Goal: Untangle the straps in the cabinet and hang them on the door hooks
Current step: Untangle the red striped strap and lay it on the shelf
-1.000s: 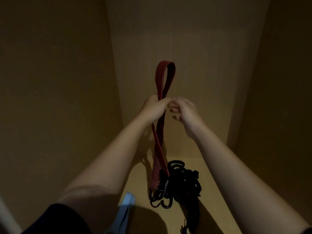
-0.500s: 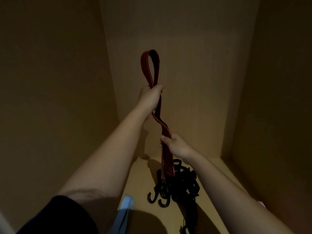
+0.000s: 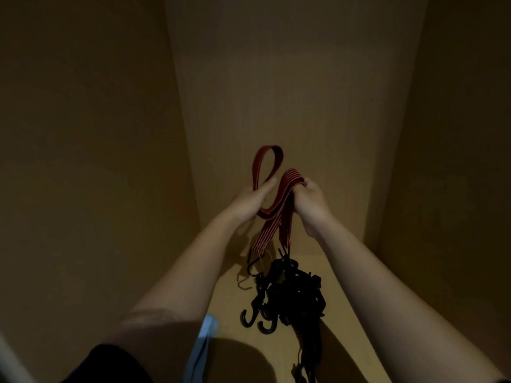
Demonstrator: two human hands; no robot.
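A red striped strap (image 3: 276, 205) is held up inside the wooden cabinet by both hands. My left hand (image 3: 249, 201) grips one fold, with a loop standing above it. My right hand (image 3: 309, 203) grips a second fold close beside it. The strap's two ends hang down below my hands, with dark hooks (image 3: 253, 268) dangling just above the shelf. Under them lies a tangled heap of black straps (image 3: 296, 294) with black hooks (image 3: 257, 320) at its front.
The cabinet's shelf floor (image 3: 243, 338) is pale wood, closed in by the left wall (image 3: 83, 161), back wall (image 3: 290, 78) and right wall (image 3: 456, 161). A light blue strip (image 3: 204, 341) hangs at the shelf's front edge near my left arm.
My right hand has risen from low on the strap to beside my left hand, gathering a second fold. My left hand came down a little. The strap's hooks lifted off the heap.
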